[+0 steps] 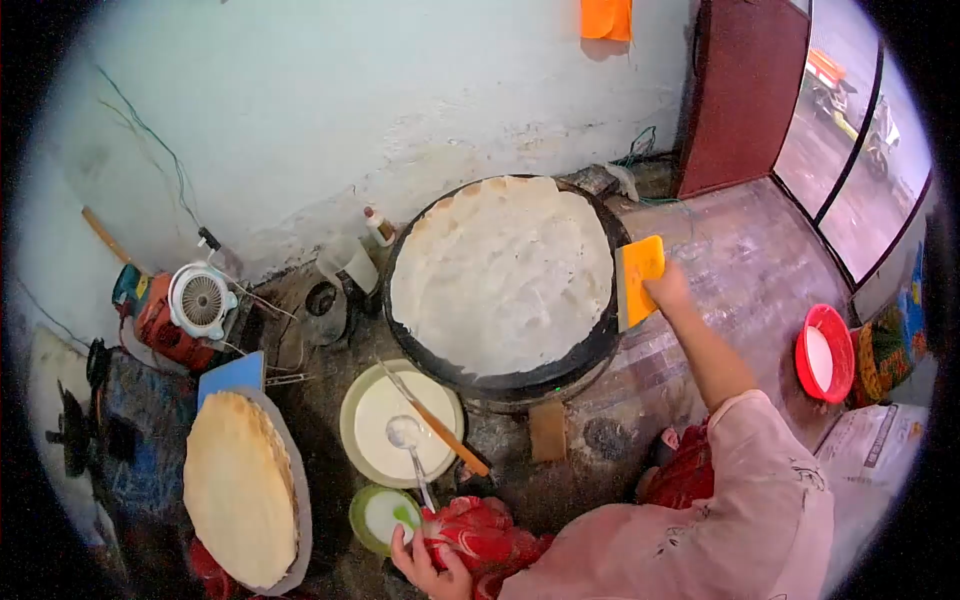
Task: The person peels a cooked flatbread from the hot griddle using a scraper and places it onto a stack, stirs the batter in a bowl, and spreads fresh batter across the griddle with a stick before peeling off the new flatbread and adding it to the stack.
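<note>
My right hand (pixel 668 288) grips a yellow scraper (pixel 642 272) with a metal edge, at the right rim of a large round black griddle (pixel 470 381). A thin, pale flatbread sheet (pixel 505 280) covers most of the griddle; its edge is uneven. My left hand (pixel 432 572) rests low by my knee, fingers apart, beside a small green bowl (pixel 365 530) of white liquid. A light green object (pixel 405 516) shows at that bowl's edge, near my fingertips. Behind it stands a wide basin (pixel 350 420) of white batter, with a ladle (pixel 405 434) and a wooden-handled tool (pixel 440 430) across it.
A stack of round flatbreads (pixel 240 490) lies at left on a pale board. Beyond it are a blue panel (pixel 230 378) and a white-and-red blower (pixel 200 300). A bottle (pixel 379 228) stands by the wall. A red basin (pixel 826 352) sits right, near the doorway.
</note>
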A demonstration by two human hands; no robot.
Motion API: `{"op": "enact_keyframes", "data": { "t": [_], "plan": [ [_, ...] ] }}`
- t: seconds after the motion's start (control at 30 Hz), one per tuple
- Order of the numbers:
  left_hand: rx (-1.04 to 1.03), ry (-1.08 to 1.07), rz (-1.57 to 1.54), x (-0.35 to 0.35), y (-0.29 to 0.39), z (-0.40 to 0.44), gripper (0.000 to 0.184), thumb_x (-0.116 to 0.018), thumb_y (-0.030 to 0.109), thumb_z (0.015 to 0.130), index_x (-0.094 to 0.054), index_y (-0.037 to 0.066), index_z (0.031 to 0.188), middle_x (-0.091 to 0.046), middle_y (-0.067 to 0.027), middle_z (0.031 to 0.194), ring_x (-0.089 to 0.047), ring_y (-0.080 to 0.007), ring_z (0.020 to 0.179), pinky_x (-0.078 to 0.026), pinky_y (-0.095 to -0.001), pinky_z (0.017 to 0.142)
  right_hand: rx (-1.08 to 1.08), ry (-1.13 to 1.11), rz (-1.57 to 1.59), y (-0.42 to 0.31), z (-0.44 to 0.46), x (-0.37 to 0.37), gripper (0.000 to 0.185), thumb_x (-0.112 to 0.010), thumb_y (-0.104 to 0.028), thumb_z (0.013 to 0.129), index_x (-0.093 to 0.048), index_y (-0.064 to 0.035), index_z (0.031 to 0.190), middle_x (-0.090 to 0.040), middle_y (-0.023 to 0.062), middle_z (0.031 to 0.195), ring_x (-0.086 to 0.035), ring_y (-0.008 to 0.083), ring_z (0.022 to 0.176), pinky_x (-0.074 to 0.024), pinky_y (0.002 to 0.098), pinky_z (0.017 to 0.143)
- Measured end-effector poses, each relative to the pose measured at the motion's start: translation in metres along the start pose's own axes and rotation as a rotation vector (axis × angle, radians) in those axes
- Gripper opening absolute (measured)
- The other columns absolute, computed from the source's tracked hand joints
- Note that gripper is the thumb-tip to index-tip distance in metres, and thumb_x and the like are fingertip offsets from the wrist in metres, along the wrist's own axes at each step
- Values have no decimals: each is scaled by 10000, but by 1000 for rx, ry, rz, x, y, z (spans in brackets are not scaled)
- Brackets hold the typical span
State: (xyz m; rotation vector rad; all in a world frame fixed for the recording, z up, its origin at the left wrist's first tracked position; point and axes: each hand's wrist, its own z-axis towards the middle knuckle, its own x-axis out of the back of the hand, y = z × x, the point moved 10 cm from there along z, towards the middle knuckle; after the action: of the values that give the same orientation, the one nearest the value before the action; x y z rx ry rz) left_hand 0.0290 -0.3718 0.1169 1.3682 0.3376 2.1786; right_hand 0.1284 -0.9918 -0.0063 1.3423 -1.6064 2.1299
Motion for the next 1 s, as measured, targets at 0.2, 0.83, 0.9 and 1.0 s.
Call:
{"op": "enact_keyframes", "data": {
  "t": [0.2,0.83,0.9,1.0],
  "plan": [
    [52,-69,18,0,-7,-4,417,-480,266,870,-517,-85,1091,-377,-233,1255,-391,-382,1127,-369,-462,882,91,26,108,-32,-160,-25,489,-697,-246,663,-513,-33,1063,-625,178,908,-606,351,851,-486,430,733],
    [119,21,-233,6,-35,-18,388,-529,187,809,-526,-48,1118,-402,-242,1234,-399,-365,1086,-365,-440,878,1363,-222,-245,-207,-308,-114,326,-555,-125,666,-591,-143,990,-541,30,760,-560,230,677,-462,357,561],
    [103,1,-218,12,-27,-9,385,-528,183,807,-526,-52,1113,-412,-246,1224,-412,-375,1076,-364,-450,882,1349,-182,-244,-231,-305,-140,307,-590,-121,669,-597,-148,975,-537,24,735,-547,235,642,-446,358,542],
    [36,-1,-204,12,-27,-7,392,-533,179,794,-523,-70,1097,-433,-257,1199,-443,-401,1054,-362,-473,888,1297,-142,-345,-272,-309,-178,273,-547,-106,680,-574,-108,951,-543,53,730,-554,251,625,-451,371,537]
  ]
}}
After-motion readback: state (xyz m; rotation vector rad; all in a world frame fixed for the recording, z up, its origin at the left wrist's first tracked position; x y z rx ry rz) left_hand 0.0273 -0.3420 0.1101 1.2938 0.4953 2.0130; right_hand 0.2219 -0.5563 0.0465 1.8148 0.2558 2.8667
